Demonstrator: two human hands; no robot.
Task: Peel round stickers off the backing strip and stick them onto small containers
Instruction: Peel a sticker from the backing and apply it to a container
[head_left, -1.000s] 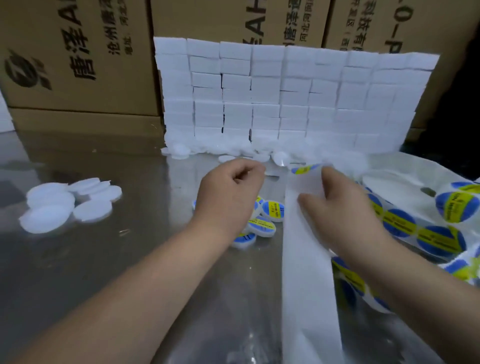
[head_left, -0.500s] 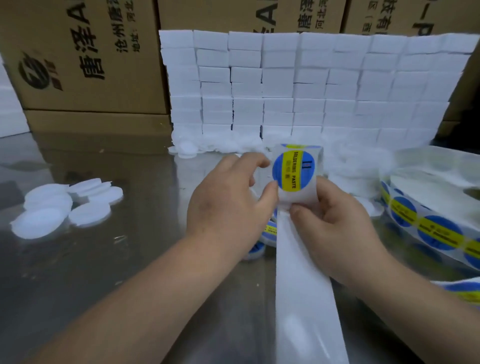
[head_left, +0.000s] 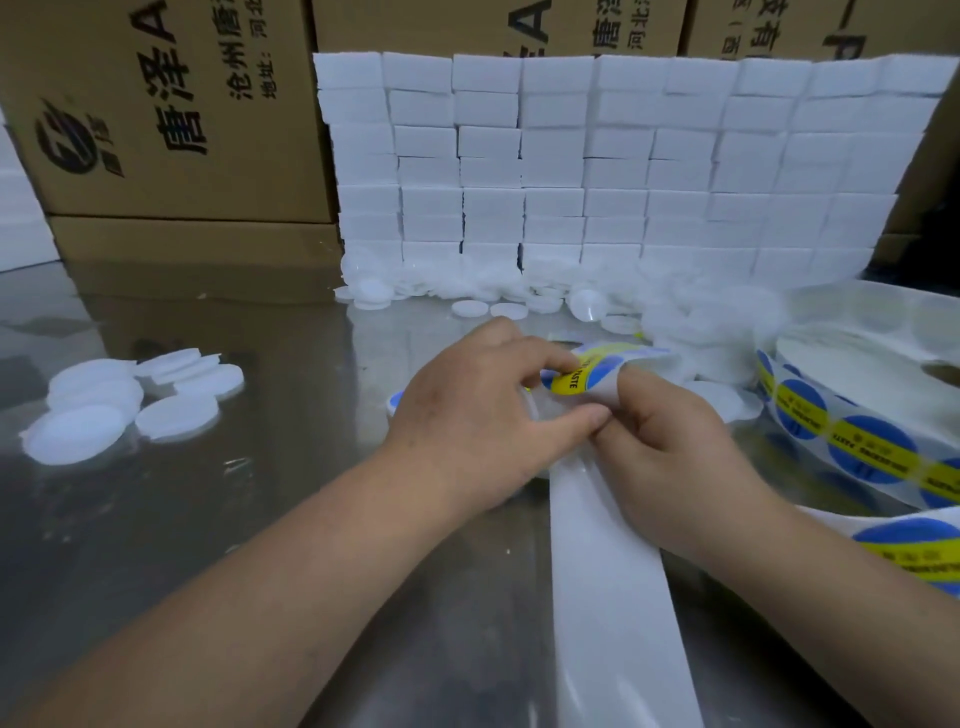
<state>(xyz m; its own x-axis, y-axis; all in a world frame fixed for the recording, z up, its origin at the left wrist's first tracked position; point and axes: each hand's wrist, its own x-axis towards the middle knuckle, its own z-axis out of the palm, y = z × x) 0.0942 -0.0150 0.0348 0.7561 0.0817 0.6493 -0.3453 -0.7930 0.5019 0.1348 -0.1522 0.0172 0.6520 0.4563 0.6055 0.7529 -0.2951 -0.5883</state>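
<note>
A white backing strip (head_left: 613, 597) runs from the bottom edge up to my hands at the middle of the table. At its upper end a round blue-and-yellow sticker (head_left: 587, 371) bends over the fold. My left hand (head_left: 478, 415) pinches the sticker's edge with thumb and forefinger. My right hand (head_left: 670, 457) grips the strip just below the sticker. Labelled small containers are mostly hidden under my left hand; one blue rim (head_left: 396, 401) shows. A roll of the same stickers (head_left: 852, 447) lies at the right.
Plain white round lids (head_left: 130, 400) lie in a loose group at the left. More white lids (head_left: 498, 299) are heaped at the foot of a wall of white blocks (head_left: 597, 166). Cardboard boxes (head_left: 171, 114) stand behind. The table (head_left: 208, 519) is shiny metal.
The sticker end of the strip has dropped and bent forward over the fold. My left fingers have moved onto the sticker's edge; both hands sit lower and closer together.
</note>
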